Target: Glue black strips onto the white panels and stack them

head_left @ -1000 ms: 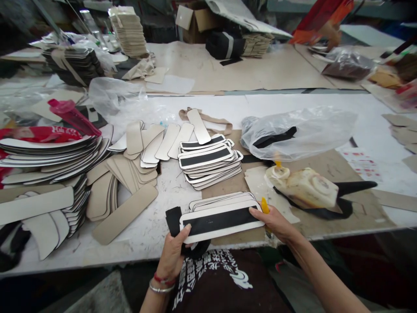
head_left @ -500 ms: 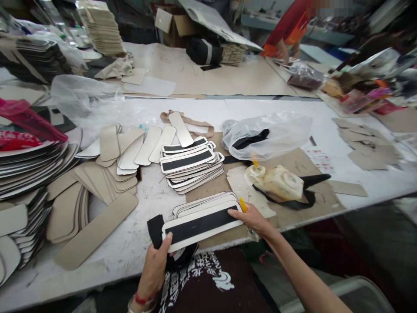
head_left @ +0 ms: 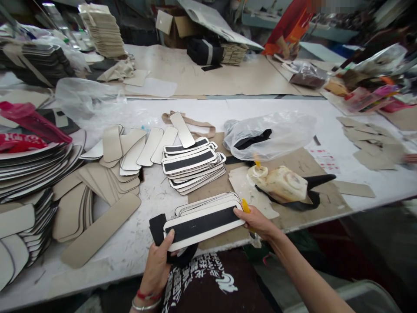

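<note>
Between my two hands is a long white panel with rounded corners and a black strip (head_left: 203, 224) along its middle. My left hand (head_left: 159, 258) grips its left end, thumb on top near the strip. At the right end my right hand (head_left: 257, 221) pinches it, thumb on the strip; a yellow-handled tool (head_left: 245, 206) also sticks out of this hand, its working end unclear. Just behind lies a small pile of similar white panels (head_left: 208, 201). A black band (head_left: 157, 227) shows by my left hand. Farther back stands a stack of panels with black strips (head_left: 192, 163).
Beige and white panels (head_left: 100, 182) fan out on the left. A stained plastic bottle (head_left: 283, 184) lies on cardboard to the right, before a clear bag (head_left: 273, 132) with black material. Across the table, a person in red and orange (head_left: 288, 30) handles something.
The whole view has shifted slightly. Both hands keep their hold on the panel, which stays in nearly the same position; the right thumb still presses on the strip.
</note>
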A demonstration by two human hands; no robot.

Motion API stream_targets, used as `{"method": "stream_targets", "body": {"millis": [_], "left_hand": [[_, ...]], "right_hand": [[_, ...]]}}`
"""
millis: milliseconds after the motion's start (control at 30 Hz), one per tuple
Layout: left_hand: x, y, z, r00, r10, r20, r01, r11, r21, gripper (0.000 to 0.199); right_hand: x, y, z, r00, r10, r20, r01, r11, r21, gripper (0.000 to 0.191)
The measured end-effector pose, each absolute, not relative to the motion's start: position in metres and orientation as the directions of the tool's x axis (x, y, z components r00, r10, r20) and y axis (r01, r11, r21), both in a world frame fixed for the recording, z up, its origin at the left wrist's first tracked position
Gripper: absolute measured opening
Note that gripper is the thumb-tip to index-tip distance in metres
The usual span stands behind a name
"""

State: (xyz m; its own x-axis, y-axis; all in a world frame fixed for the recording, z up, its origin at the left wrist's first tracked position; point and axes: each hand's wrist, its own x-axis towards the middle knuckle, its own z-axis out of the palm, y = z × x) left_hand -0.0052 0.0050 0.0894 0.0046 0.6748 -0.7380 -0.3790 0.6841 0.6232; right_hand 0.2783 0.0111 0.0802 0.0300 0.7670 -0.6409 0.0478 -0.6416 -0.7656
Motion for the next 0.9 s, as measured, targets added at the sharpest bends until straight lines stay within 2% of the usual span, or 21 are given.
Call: {"method": "stream_targets", "body": {"millis": [133,333,533,900], "left_hand": [[-0.004,0.009,0.09,0.046,0.705,-0.707,-0.489,0.633,0.6,0.028],[-0.001,0.018,0.085,-0.058,0.702,-0.709,-0.378,0.642,0.667,0.043],[0.002,0.023,0.081,-0.097,0.681,-0.726,-0.387,0.646,0.658,0.042],[0.006,0.025,0.083,-0.185,0.647,-0.74,-0.419,0.629,0.655,0.036]], "right_hand": [[0.275,0.016,0.082,-0.011,0.764,-0.645,-0.055,-0.645,-0.762,0.038],[0.277,0.027,0.086,0.061,0.796,-0.603,0.164,-0.604,-0.78,0.035],[0.272,0.035,0.083,0.112,0.852,-0.512,0.348,-0.516,-0.783,0.031],[0.272,0.039,0.078,0.066,0.875,-0.48,0.442,-0.457,-0.772,0.029]]}}
